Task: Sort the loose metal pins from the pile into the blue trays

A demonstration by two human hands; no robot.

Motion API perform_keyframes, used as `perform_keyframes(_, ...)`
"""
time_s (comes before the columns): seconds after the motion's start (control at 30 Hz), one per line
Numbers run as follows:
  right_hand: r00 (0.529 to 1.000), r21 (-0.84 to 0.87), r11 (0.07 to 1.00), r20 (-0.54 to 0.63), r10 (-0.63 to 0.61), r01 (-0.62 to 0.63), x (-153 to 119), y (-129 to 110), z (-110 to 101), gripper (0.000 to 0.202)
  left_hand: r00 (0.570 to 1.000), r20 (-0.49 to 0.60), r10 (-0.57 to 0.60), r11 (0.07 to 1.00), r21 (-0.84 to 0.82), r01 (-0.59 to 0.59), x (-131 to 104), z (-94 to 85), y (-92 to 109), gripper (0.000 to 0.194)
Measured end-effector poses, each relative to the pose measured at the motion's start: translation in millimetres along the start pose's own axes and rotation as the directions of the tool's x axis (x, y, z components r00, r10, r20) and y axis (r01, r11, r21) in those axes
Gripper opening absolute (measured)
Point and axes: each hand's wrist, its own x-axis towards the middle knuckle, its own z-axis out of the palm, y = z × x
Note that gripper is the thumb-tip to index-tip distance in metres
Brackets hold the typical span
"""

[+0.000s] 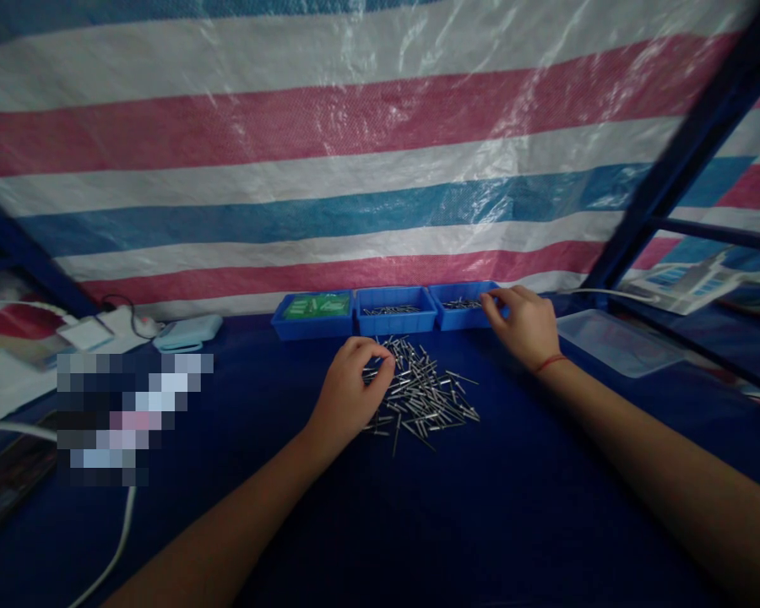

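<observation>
From my remote seat, I use the pile of slim metal pins [427, 395] as my landmark; it lies loose on the dark blue worktop [380, 523]. My left hand [347, 384] is at its left edge, thumb and forefinger curled toward each other in a small pinch shape, which I judge suits pieces this thin. I cannot tell whether a pin sits between those fingers.

My right hand [524, 325] is beyond the pile and to its right, at the right blue bin [465, 319]. Its fingers are bent down at the rim; I cannot tell whether they are closed on anything.

Just past the pile, the left blue bin [313, 328], the middle blue bin [396, 323] and the right one stand in a row. The first contains green pieces, the other two metal ones. I read the row as keeping batches apart yet within reach, their walls stopping small parts rolling. A clear plastic tray [621, 342] lies flat, well right of the pile, out of my arms' way.
</observation>
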Motion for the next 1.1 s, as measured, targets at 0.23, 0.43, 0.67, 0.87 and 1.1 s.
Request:
perform_keyframes(0.23,0.921,0.272,0.931,0.234,-0.31,0.245,-13,-32,-14,0.025,1.0,0.005,-0.024,0.996,0.086,0.024,7,-6.4,-17,0.01)
perform_keyframes(0.43,0.707,0.45,0.812,0.43,-0.562,0.371,-24,-60,-21,0.026,0.999,0.024,-0.021,0.997,0.077,0.019,5,-3.1,-16,0.01)
perform_keyframes(0.67,0.711,0.409,0.84,0.465,-0.527,0.356,-31,-71,-20,0.013,0.997,0.072,-0.01,0.999,0.054,0.006,1,3.4,-11,0.008)
perform_keyframes(0.87,0.739,0.424,0.856,0.465,-0.487,0.297,-36,-74,-17,0.007,0.996,0.091,-0.005,0.999,0.038,0.001,0,5.2,-10,0.008)
perform_keyframes(1.1,0.773,0.423,0.868,0.449,-0.449,0.259,-39,-75,-13,0.01,0.988,0.146,0.043,0.999,0.01,-0.045,-3,7.5,-6,0.009)
